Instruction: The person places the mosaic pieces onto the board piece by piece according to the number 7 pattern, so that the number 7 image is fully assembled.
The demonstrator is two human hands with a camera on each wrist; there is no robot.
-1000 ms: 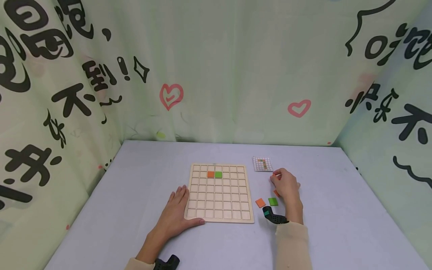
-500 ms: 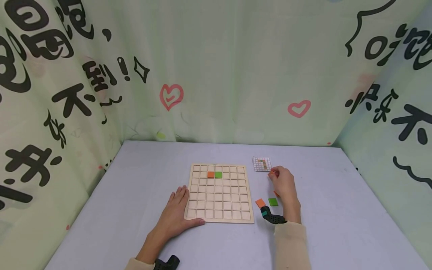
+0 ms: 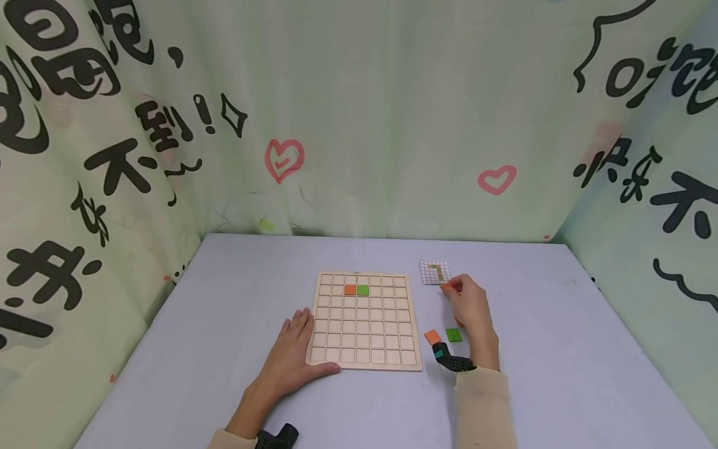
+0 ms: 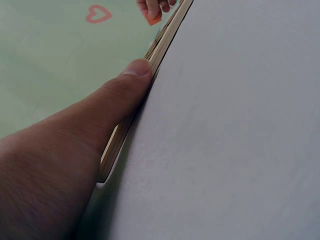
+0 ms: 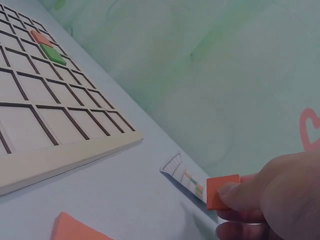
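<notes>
My left hand [image 3: 291, 352] rests with straight fingers along the left edge of a wooden grid board [image 3: 362, 365], its thumb on the near edge. In the left wrist view the thumb [image 4: 117, 92] lies along the board's side. Thumb and fingers of my right hand [image 3: 471, 305] pinch an orange square tile [image 5: 222, 191], raised near the small pattern card [image 3: 435, 272]. On the board, an orange tile [image 3: 350, 290] and a green tile [image 3: 363, 290] sit side by side in the second row from the top.
Between the board and my right wrist lie a loose orange tile [image 3: 432, 337] and a green tile [image 3: 454, 335]; another orange one is mostly hidden under my right hand. A white table [image 3: 241, 274] carries everything, with a printed curtain [image 3: 387, 125] behind.
My right hand has shifted slightly left with the orange tile, bringing it to the card's lower right corner. The left hand and the board have stayed put.
</notes>
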